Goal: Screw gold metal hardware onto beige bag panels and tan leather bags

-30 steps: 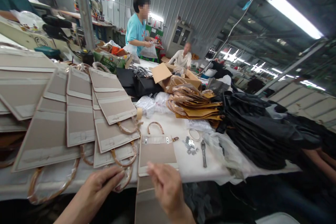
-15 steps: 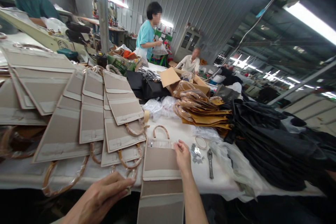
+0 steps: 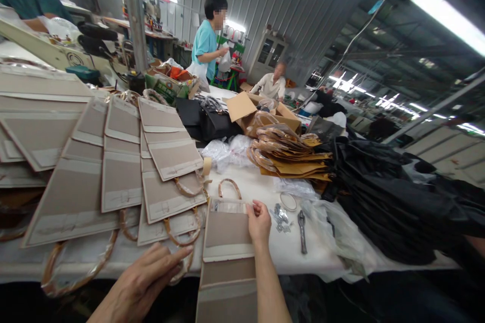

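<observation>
A taupe handbag panel (image 3: 229, 227) with pale strips lies lengthwise in front of me, its lower part hanging past the table's front edge. A brown curved handle (image 3: 230, 181) rises from its far end, and a small metal piece (image 3: 216, 206) shows at the top left corner. My right hand (image 3: 259, 222) pinches the panel's upper right edge, fingers closed. Left of the panel, my left hand (image 3: 146, 277) hovers at the table edge with its index finger stretched out and nothing visible in it. Close by are plastic-wrapped handles of stacked panels (image 3: 172, 199).
Small metal plates (image 3: 281, 219), a ring-shaped roll (image 3: 288, 202) and a dark hand tool (image 3: 302, 232) lie on the right. Beyond are mustard pieces with handles (image 3: 291, 156), black material (image 3: 382, 202), plastic film (image 3: 337, 232) and a cardboard box (image 3: 242, 106). Co-workers (image 3: 208, 40) are further back.
The view has shifted slightly, moving the scene a little left. My left hand's fingers have straightened; the right hand keeps its pinch on the panel's edge.
</observation>
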### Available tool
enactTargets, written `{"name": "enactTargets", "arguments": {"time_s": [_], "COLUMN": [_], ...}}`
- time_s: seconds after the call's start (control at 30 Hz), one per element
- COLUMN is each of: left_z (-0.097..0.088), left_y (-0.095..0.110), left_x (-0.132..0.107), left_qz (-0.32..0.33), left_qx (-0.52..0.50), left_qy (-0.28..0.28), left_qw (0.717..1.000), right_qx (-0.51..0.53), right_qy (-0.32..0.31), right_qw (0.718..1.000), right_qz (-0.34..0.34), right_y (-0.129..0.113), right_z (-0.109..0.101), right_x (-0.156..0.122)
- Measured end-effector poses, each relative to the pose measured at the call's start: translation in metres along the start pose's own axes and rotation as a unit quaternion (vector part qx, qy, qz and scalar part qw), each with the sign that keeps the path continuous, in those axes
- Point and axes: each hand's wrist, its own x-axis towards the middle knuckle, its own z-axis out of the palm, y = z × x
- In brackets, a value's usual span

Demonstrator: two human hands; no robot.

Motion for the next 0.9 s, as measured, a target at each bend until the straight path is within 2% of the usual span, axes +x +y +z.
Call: {"name": "enactTargets", "arguments": {"time_s": [0.13,0.27,0.33,0.37,0.43,0.47,0.5,0.53,0.6,0.67,0.7,0.77,0.83,0.9], "left_z": [0.001,-0.006,-0.012,-0.015,-0.021,-0.023,-0.025,-0.027,-0.029,-0.029,-0.029,-0.029,-0.028,-0.028], "left_y": [-0.001,0.012,0.020,0.023,0.027,0.029,0.030,0.032,0.036,0.040,0.042,0.045,0.046,0.047], "left_x": [0.003,0.006,0.007,0.007,0.007,0.006,0.006,0.007,0.008,0.012,0.013,0.016,0.017,0.016], "left_qz": [-0.062,-0.141,-0.146,-0.146,-0.143,-0.141,-0.139,-0.135,-0.126,-0.113,-0.104,-0.078,-0.055,-0.045], "left_qx": [-0.012,-0.031,-0.041,-0.044,-0.048,-0.049,-0.049,-0.047,-0.041,-0.033,-0.030,-0.021,0.000,0.030], "left_qy": [0.010,0.005,-0.006,-0.012,-0.031,-0.041,-0.052,-0.065,-0.093,-0.117,-0.123,-0.129,-0.131,-0.137], "left_qw": [0.998,0.990,0.988,0.988,0.988,0.988,0.988,0.988,0.987,0.986,0.986,0.988,0.990,0.989], "right_qx": [-0.020,-0.041,-0.036,-0.024,0.010,0.038,0.069,0.090,0.080,0.017,-0.017,-0.077,-0.121,-0.148], "right_qy": [0.032,0.038,0.045,0.069,0.109,0.099,0.066,0.001,-0.176,-0.329,-0.373,-0.420,-0.440,-0.449], "right_qw": [0.999,0.997,0.997,0.996,0.993,0.993,0.993,0.992,0.967,0.899,0.862,0.809,0.787,0.778], "right_qz": [-0.020,-0.057,-0.048,-0.042,-0.040,-0.048,-0.063,-0.084,-0.166,-0.290,-0.341,-0.403,-0.414,-0.414], "right_y": [-0.004,-0.006,-0.008,-0.011,-0.026,-0.038,-0.052,-0.069,-0.106,-0.140,-0.154,-0.172,-0.177,-0.174], "right_z": [0.006,0.004,0.000,-0.002,-0.006,-0.009,-0.012,-0.016,-0.024,-0.027,-0.026,-0.022,-0.017,-0.013], "right_x": [-0.003,-0.005,-0.007,-0.009,-0.016,-0.022,-0.030,-0.040,-0.064,-0.087,-0.096,-0.109,-0.116,-0.118]}}
